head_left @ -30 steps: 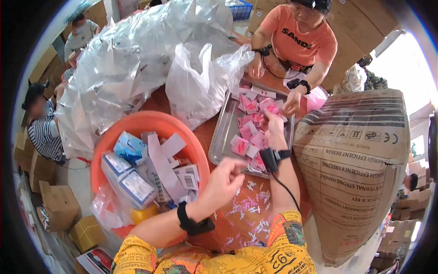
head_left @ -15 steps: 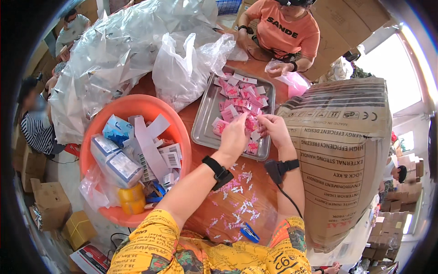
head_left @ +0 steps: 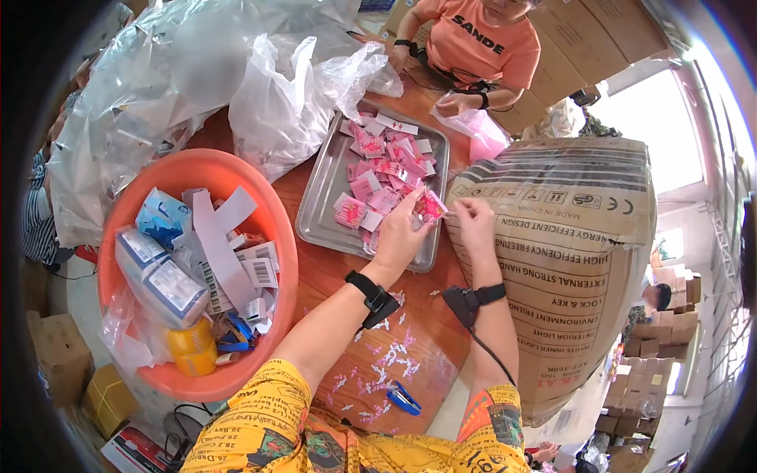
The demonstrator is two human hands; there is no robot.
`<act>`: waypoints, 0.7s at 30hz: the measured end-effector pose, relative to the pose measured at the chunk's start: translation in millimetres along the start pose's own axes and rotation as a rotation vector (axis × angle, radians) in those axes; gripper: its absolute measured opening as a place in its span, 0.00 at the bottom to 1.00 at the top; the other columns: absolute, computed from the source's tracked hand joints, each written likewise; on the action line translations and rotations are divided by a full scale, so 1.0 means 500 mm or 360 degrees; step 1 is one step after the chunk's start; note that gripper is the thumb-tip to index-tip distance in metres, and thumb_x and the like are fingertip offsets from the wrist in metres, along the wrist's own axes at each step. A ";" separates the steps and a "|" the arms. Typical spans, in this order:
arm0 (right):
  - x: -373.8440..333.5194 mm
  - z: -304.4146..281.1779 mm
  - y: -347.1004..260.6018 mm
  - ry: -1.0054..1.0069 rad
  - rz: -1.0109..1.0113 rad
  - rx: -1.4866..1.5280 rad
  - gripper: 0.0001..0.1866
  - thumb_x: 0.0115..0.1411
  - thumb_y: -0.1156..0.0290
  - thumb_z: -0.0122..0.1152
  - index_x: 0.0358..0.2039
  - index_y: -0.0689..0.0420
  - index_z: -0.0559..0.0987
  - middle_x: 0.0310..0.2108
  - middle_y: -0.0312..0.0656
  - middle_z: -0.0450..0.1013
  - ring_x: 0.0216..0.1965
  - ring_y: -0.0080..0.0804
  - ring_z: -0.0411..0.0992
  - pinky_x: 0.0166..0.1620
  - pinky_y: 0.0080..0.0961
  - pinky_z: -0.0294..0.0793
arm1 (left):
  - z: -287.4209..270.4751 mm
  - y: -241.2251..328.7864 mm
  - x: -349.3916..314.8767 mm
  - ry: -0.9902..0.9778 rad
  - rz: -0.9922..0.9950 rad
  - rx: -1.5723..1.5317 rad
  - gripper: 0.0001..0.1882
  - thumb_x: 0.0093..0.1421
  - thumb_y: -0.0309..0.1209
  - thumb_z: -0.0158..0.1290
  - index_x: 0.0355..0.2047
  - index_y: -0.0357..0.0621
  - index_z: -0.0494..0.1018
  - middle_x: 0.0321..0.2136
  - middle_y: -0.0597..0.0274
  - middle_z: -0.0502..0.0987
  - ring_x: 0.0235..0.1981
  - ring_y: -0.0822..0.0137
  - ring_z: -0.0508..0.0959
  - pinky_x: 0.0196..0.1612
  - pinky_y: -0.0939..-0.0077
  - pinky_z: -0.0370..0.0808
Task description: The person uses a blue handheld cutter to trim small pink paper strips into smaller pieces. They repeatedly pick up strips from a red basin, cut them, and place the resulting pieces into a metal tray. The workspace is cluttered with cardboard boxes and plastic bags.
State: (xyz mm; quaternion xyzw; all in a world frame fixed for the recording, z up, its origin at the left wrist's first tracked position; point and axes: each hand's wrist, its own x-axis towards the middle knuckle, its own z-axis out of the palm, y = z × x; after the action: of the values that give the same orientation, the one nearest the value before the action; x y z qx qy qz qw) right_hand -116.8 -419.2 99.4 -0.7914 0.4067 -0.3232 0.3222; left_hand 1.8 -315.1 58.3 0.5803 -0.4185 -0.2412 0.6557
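Observation:
A metal tray (head_left: 314,206) on the brown table holds a loose heap of small pink-and-white packets (head_left: 369,144). Over the tray's near right part, my left hand (head_left: 400,240) is closed on one pink packet (head_left: 431,206), held by its edge between thumb and fingers. Just right of that packet, my right hand (head_left: 475,227) is closed in a pinch. Something tiny and pale seems to be at its fingertips, too small to name. Many little pink and white paper bits (head_left: 394,359) lie scattered on the table below my wrists.
An orange tub (head_left: 114,236) of packages, paper strips and yellow tape stands left. Clear plastic bags (head_left: 272,102) are heaped behind it. A large carton (head_left: 552,276) flanks my right arm. A blue stapler-like tool (head_left: 404,400) lies nearby. Across the table, a co-worker (head_left: 481,47) handles a pink-filled bag.
The view has shifted, so the scene sits further left. My right hand has drawn slightly away from the packet, which now shows more plainly in my left hand.

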 end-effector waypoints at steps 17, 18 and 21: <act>-0.003 -0.036 -0.015 -0.0526 0.1093 0.1549 0.08 0.54 0.75 0.58 0.36 0.58 0.75 0.25 0.33 0.72 0.21 0.18 0.69 0.25 0.15 0.69 | 0.037 -0.039 0.015 -0.0237 -0.0009 -0.0962 0.26 0.49 0.11 0.50 0.48 0.41 0.62 0.45 0.58 0.68 0.48 0.68 0.70 0.43 0.77 0.75; -0.006 -0.041 -0.014 -0.0509 0.1097 0.1540 0.08 0.54 0.76 0.58 0.36 0.59 0.74 0.25 0.33 0.72 0.21 0.19 0.69 0.25 0.16 0.69 | 0.040 -0.037 0.015 -0.0270 0.0025 -0.0958 0.26 0.49 0.10 0.49 0.49 0.41 0.61 0.46 0.58 0.67 0.50 0.67 0.69 0.44 0.77 0.75; -0.013 -0.058 -0.007 -0.0338 0.1034 0.1362 0.08 0.52 0.78 0.58 0.35 0.60 0.75 0.22 0.34 0.72 0.20 0.19 0.69 0.24 0.16 0.70 | 0.047 -0.025 0.010 -0.0358 0.0001 -0.1075 0.28 0.49 0.11 0.50 0.50 0.43 0.60 0.48 0.61 0.66 0.54 0.68 0.65 0.49 0.74 0.71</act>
State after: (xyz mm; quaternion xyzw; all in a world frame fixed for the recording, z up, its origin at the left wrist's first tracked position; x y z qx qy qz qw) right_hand -140.7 -419.5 117.3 -0.4517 0.4276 -0.2621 0.7379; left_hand -12.9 -335.1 47.0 0.3006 -0.3849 -0.4281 0.7604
